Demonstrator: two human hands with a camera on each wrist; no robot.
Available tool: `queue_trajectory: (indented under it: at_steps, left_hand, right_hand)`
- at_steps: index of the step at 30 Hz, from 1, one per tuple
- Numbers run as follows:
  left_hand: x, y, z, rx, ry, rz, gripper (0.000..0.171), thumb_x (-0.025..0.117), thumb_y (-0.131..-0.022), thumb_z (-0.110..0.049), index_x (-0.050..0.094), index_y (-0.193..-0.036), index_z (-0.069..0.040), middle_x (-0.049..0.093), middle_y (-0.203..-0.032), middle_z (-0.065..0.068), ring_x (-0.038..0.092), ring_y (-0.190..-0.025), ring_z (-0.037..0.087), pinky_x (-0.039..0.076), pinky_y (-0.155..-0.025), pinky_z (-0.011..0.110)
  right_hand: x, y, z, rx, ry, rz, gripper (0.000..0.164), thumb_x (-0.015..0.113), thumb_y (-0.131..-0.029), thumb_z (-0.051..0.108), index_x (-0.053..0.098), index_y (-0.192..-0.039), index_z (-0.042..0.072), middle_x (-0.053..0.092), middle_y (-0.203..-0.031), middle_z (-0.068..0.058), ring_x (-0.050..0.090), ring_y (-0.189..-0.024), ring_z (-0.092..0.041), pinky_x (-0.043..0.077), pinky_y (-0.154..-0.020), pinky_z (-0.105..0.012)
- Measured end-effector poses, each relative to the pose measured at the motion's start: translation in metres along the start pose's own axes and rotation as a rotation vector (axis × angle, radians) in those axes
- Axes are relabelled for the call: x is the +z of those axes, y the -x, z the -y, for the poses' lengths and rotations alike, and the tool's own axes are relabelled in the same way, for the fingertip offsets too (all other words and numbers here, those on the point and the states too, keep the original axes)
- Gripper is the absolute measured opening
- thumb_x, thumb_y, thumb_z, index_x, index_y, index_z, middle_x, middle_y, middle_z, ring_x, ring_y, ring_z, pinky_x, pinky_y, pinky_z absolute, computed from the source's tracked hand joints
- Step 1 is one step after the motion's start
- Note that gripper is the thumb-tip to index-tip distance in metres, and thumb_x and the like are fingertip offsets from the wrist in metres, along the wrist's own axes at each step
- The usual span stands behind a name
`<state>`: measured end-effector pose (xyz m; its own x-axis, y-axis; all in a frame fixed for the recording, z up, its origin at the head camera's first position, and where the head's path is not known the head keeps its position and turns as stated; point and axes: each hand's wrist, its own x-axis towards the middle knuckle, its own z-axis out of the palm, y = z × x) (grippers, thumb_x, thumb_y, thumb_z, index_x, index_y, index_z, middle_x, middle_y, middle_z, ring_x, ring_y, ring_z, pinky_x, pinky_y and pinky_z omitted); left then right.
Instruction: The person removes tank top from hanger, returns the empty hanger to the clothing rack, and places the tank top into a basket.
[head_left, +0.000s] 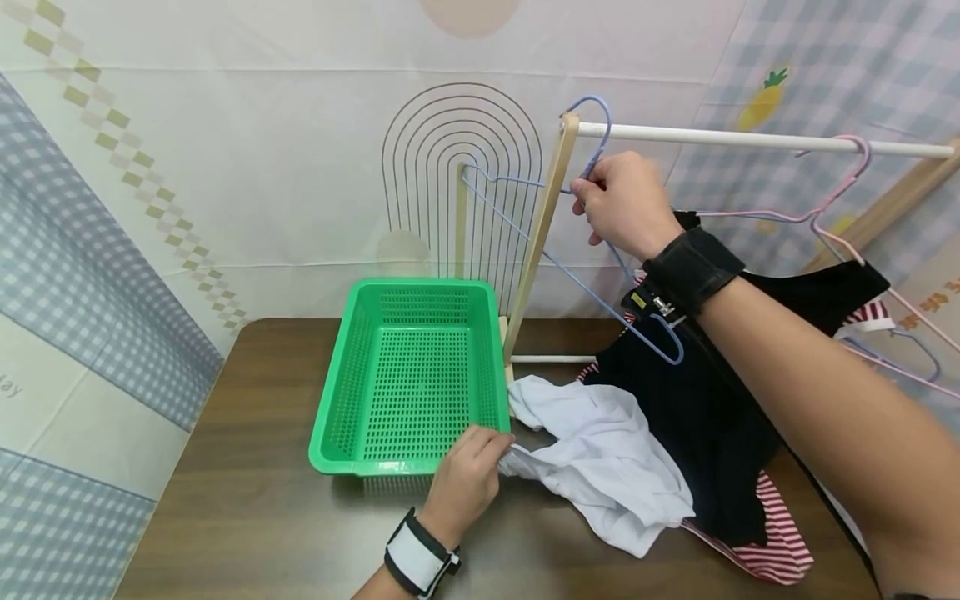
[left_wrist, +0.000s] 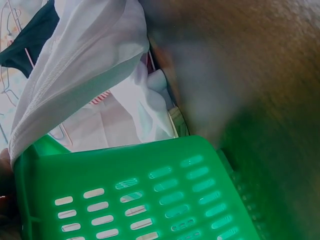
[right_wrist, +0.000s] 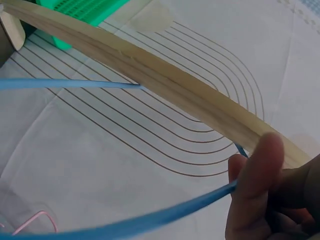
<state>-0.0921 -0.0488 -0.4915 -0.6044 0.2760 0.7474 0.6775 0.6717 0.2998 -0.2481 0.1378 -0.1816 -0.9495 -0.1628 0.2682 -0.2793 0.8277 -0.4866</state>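
Note:
My right hand (head_left: pixel 628 204) grips a blue clothes hanger (right_wrist: pixel 165 215) just below its hook. The hook reaches over the left end of the rack's white rail (head_left: pixel 720 137), and the hanger's bare frame slants down on both sides of the wooden post. At the front right corner of a green plastic basket (head_left: pixel 423 283), my left hand (head_left: pixel 467 479) pinches the edge of a white garment (head_left: pixel 600 467). That garment lies crumpled on the table to the right of the basket; in the left wrist view its cloth stretches up from the fingers.
A black garment with red-and-white striped parts (head_left: pixel 697 442) hangs from a pink hanger (head_left: pixel 828 204) on the rail, its lower end on the table. The rack's wooden post (head_left: pixel 542 237) stands behind the basket's right side. The brown table (head_left: pixel 247 467) extends left.

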Motion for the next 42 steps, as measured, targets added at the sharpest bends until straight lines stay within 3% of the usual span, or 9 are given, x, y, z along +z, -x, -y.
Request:
queue_trajectory:
  at_steps: [10, 16, 18, 23, 27, 31, 35, 39, 42]
  left_hand:
    - [-0.001, -0.001, -0.002, 0.006, 0.000, 0.006, 0.013, 0.070, -0.091, 0.000, 0.075, -0.100, -0.008, 0.071, -0.093, 0.000, 0.064, -0.084, 0.011, 0.055, -0.075, 0.018]
    - [-0.001, -0.004, -0.003, 0.008, -0.003, -0.005, 0.013, 0.072, -0.090, 0.001, 0.076, -0.099, -0.009, 0.071, -0.092, -0.001, 0.064, -0.083, 0.011, 0.055, -0.074, 0.018]
    - [-0.002, -0.005, -0.004, 0.002, 0.000, 0.008, 0.012, 0.070, -0.092, 0.000, 0.076, -0.100, -0.009, 0.072, -0.093, -0.001, 0.065, -0.084, 0.011, 0.055, -0.074, 0.018]
    - [-0.004, -0.006, -0.004, -0.009, 0.005, 0.024, 0.011, 0.067, -0.095, -0.003, 0.075, -0.102, -0.008, 0.072, -0.095, 0.000, 0.066, -0.087, 0.012, 0.056, -0.077, 0.019]
    - [-0.005, -0.005, -0.002, -0.007, 0.017, 0.013, 0.011, 0.068, -0.094, -0.001, 0.075, -0.101, -0.007, 0.072, -0.094, 0.002, 0.067, -0.087, 0.013, 0.057, -0.078, 0.019]
    - [-0.007, -0.004, 0.000, 0.011, 0.038, -0.015, 0.012, 0.069, -0.092, -0.001, 0.074, -0.101, -0.005, 0.072, -0.093, 0.003, 0.068, -0.087, 0.014, 0.057, -0.078, 0.021]
    - [-0.009, -0.004, 0.002, 0.037, 0.066, -0.051, 0.013, 0.070, -0.090, 0.000, 0.074, -0.102, -0.002, 0.072, -0.092, 0.005, 0.067, -0.086, 0.016, 0.057, -0.077, 0.023]
    - [-0.012, -0.007, 0.004, 0.033, 0.097, -0.059, 0.014, 0.070, -0.089, 0.002, 0.074, -0.102, -0.001, 0.071, -0.092, 0.005, 0.066, -0.085, 0.017, 0.056, -0.077, 0.024]
    - [-0.016, -0.012, 0.003, 0.030, 0.093, -0.058, 0.014, 0.070, -0.087, 0.002, 0.073, -0.100, -0.004, 0.071, -0.092, 0.003, 0.065, -0.085, 0.016, 0.055, -0.077, 0.025]
  right_hand:
    - [0.007, -0.004, -0.002, 0.002, 0.012, 0.052, 0.036, 0.047, -0.110, 0.021, 0.073, -0.113, -0.004, 0.074, -0.098, -0.017, 0.057, -0.074, -0.018, 0.043, -0.060, -0.027]
    - [0.001, -0.003, -0.006, -0.006, 0.017, 0.088, 0.041, 0.043, -0.111, 0.024, 0.072, -0.117, -0.004, 0.074, -0.107, -0.021, 0.055, -0.075, -0.019, 0.043, -0.063, -0.029]
    - [-0.001, 0.000, -0.008, -0.005, 0.016, 0.093, 0.041, 0.042, -0.111, 0.024, 0.071, -0.117, -0.004, 0.072, -0.102, -0.020, 0.054, -0.075, -0.019, 0.043, -0.063, -0.030]
    - [-0.006, 0.013, -0.014, -0.020, 0.006, 0.047, 0.039, 0.042, -0.111, 0.023, 0.072, -0.115, -0.002, 0.063, -0.089, -0.014, 0.055, -0.076, -0.021, 0.042, -0.063, -0.030]
    - [-0.008, 0.027, -0.019, -0.020, 0.011, -0.012, 0.039, 0.042, -0.110, 0.024, 0.072, -0.120, 0.001, 0.071, -0.103, -0.017, 0.061, -0.084, -0.019, 0.045, -0.069, -0.026]
    - [-0.013, 0.050, -0.021, -0.037, -0.003, -0.156, 0.039, 0.044, -0.109, 0.024, 0.070, -0.129, 0.002, 0.076, -0.112, -0.018, 0.060, -0.083, 0.000, 0.043, -0.075, -0.017]
    - [-0.017, 0.090, -0.021, -0.114, -0.001, -0.361, 0.035, 0.050, -0.107, 0.021, 0.072, -0.128, 0.003, 0.077, -0.110, -0.018, 0.049, -0.082, 0.013, 0.037, -0.076, -0.011]
    - [-0.008, 0.134, -0.025, -0.218, 0.057, -0.472, 0.026, 0.058, -0.103, 0.013, 0.074, -0.121, 0.002, 0.075, -0.104, -0.016, 0.048, -0.084, 0.008, 0.035, -0.075, -0.010]
    - [0.006, 0.164, -0.033, -0.271, 0.103, -0.464, 0.023, 0.064, -0.099, 0.006, 0.073, -0.119, 0.000, 0.074, -0.101, -0.013, 0.052, -0.082, -0.002, 0.037, -0.074, -0.008]
